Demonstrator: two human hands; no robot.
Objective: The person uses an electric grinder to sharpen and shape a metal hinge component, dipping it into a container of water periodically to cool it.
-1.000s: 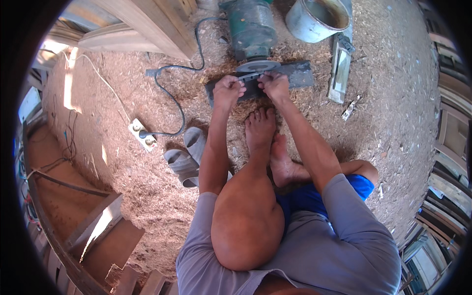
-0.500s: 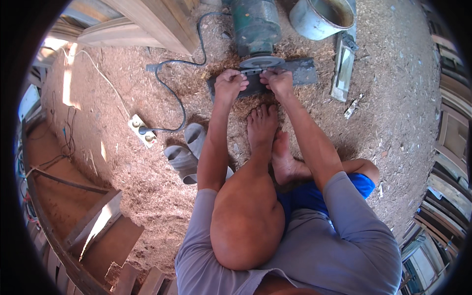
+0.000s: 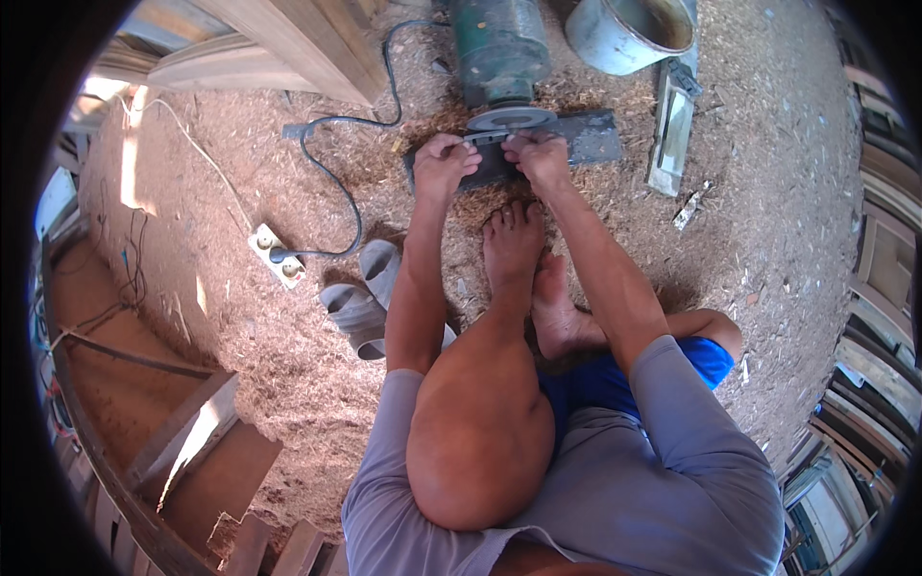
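Observation:
A green motor (image 3: 499, 43) with a grey grinding wheel (image 3: 510, 118) stands on a dark base plate (image 3: 591, 139) on the sawdust floor. My left hand (image 3: 442, 163) and my right hand (image 3: 538, 158) together pinch a small thin metal blade (image 3: 488, 139) against the wheel's lower edge. Both hands are closed on it, side by side. My bare feet (image 3: 523, 259) rest just below the plate, and my left knee is raised.
A black cable (image 3: 331, 173) runs from the motor to a white power strip (image 3: 279, 254). Grey sandals (image 3: 365, 298) lie left of my feet. A metal bucket (image 3: 629, 29), a long metal piece (image 3: 672, 130), wooden planks (image 3: 279, 48) and a step (image 3: 182, 432) surround me.
The view has shifted slightly, with the grinder sitting a little higher in the picture. Both hands stay on the blade at the wheel.

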